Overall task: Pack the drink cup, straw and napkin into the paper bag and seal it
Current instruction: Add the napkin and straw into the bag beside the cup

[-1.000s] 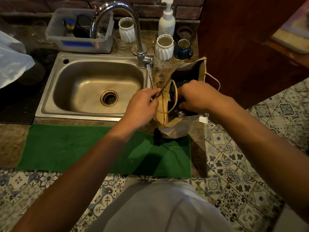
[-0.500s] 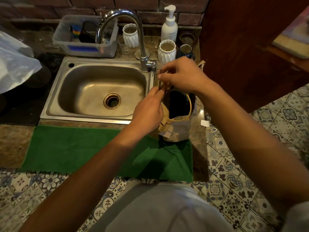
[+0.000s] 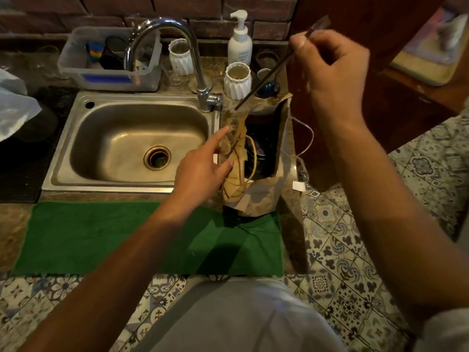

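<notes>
Brown paper bag (image 3: 261, 196) open; right hand (image 3: 332, 69) pinches thin dark straw (image 3: 274, 69) above it.
Left hand (image 3: 200, 174), fingers loose on the rim, could let it tip; the straw may miss.

— What can't be confirmed inside the bag (image 3: 264, 196)?

— Its interior is dark. A round dark shape sits there, likely the cup (image 3: 258, 151), but no detail can be read. No napkin can be told apart.

— And the straw (image 3: 271, 72)?

— Motion-blurred. Its upper tip smears against the dark wood. The right hand (image 3: 332, 67) is blurred too.

— Anything cut off?

— A white plastic bag (image 3: 15, 105) runs off the left edge. The pump bottle (image 3: 239, 44) label is too small to read.
</notes>
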`<action>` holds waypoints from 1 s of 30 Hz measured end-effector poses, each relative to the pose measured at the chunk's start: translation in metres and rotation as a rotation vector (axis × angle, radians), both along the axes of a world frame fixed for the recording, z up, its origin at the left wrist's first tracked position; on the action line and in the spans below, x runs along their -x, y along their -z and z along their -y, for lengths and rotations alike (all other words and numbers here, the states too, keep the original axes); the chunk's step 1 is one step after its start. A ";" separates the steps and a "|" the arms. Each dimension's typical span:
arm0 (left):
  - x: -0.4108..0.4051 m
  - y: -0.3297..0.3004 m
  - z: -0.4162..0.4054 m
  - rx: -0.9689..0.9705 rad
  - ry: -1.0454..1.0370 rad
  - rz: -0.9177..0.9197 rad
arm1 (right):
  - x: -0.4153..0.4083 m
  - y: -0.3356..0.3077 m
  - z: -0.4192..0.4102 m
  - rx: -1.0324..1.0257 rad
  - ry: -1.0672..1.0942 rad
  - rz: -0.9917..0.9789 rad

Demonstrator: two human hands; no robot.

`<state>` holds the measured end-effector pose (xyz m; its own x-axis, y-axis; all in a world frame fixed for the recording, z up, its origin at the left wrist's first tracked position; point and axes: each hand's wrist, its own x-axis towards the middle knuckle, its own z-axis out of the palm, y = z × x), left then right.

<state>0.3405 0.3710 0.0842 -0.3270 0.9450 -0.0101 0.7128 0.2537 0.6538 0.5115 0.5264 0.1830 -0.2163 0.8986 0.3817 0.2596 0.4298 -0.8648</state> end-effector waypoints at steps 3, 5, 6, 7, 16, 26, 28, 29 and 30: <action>0.002 0.001 -0.003 0.034 -0.029 0.108 | -0.022 -0.010 0.002 -0.037 -0.031 0.043; 0.004 0.001 -0.005 0.030 -0.037 0.104 | -0.035 -0.010 0.002 -0.053 -0.013 0.033; 0.005 0.001 -0.005 0.026 -0.041 0.097 | -0.040 -0.009 0.001 -0.054 0.002 0.014; 0.006 0.001 -0.005 0.025 -0.044 0.100 | -0.045 -0.009 0.000 -0.049 0.010 0.000; -0.002 -0.004 -0.009 0.021 -0.107 0.224 | -0.027 0.037 0.027 0.076 -0.266 0.358; -0.007 -0.008 -0.013 0.011 -0.176 0.298 | -0.021 0.066 0.028 0.098 -0.348 0.596; -0.009 -0.008 -0.014 0.011 -0.191 0.318 | -0.023 0.065 0.026 0.099 -0.352 0.607; -0.009 -0.008 -0.014 0.008 -0.196 0.322 | -0.025 0.065 0.025 0.094 -0.344 0.603; -0.010 -0.008 -0.014 0.006 -0.201 0.325 | -0.027 0.064 0.024 0.086 -0.326 0.589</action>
